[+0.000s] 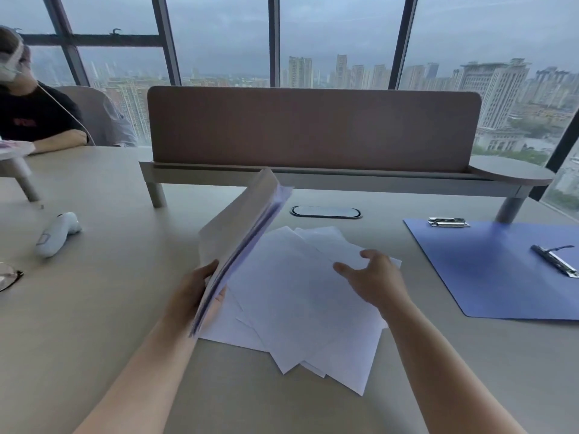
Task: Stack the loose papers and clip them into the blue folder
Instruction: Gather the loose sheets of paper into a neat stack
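Papers, two lots. Gathered stack (241, 245) held up off the surface (109, 308), tilted on edge, top corner leaning toward the far side, lower end near the front. Left hand (191, 296) holds it near the lower end: thumb on the outer face, fingertips just showing on the inner side, grip closed round the sheets. Left forearm runs in from the front edge, angled right and away.

Loose sheets (300, 302) lie fanned and overlapping flat on the middle of the surface, corners splayed toward the front edge. Right hand (372, 277) is over their far right part, palm down, fingers spread and slightly bent, thumb out to the left; grip wide, nothing in it. Cannot tell whether the fingertips touch the paper. Right forearm comes in from the front right, angled left and away.

Blue folder (488, 277) lies open and flat at the right edge, well apart from the sheets. One metal clip (448, 222) at its far corner, another clip (556, 261) further right on the blue.

White handheld device (56, 234) toward the left. Glasses (9, 275) at the left edge. Oval grommet (326, 212) beyond the sheets, below the raised divider shelf (313, 133). Another person (37, 120) sits at the far left corner.
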A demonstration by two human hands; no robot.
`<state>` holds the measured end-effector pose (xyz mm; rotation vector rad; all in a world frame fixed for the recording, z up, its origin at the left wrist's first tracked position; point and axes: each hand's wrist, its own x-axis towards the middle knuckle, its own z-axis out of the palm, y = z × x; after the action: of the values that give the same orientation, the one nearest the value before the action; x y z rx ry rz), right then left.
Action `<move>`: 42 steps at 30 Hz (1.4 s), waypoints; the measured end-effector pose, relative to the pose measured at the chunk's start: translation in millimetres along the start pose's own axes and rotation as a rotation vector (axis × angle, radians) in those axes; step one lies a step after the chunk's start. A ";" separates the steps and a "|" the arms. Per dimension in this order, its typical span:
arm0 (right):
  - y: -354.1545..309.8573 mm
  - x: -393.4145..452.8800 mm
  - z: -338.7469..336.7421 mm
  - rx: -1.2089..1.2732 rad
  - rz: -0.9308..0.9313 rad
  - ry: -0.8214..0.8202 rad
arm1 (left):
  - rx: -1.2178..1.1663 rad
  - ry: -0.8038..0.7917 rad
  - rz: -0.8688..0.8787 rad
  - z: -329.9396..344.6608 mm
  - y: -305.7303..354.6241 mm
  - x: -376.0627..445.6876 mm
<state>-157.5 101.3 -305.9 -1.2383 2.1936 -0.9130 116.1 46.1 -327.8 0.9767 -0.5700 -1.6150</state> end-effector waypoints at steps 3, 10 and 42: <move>-7.7 2.2 -1.7 0.223 0.106 -0.085 | 0.107 0.041 -0.041 -3.1 -0.6 4.7; -9.3 -9.7 10.9 0.247 0.145 -0.298 | 0.202 0.053 -0.106 -3.6 4.9 2.3; 14.3 -24.9 -1.9 0.903 -0.016 -0.537 | 0.490 0.100 0.274 4.2 -2.2 6.1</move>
<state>-154.6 129.0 -313.5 -0.8871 1.1255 -1.2010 111.1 40.4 -329.0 1.2656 -1.0124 -1.1964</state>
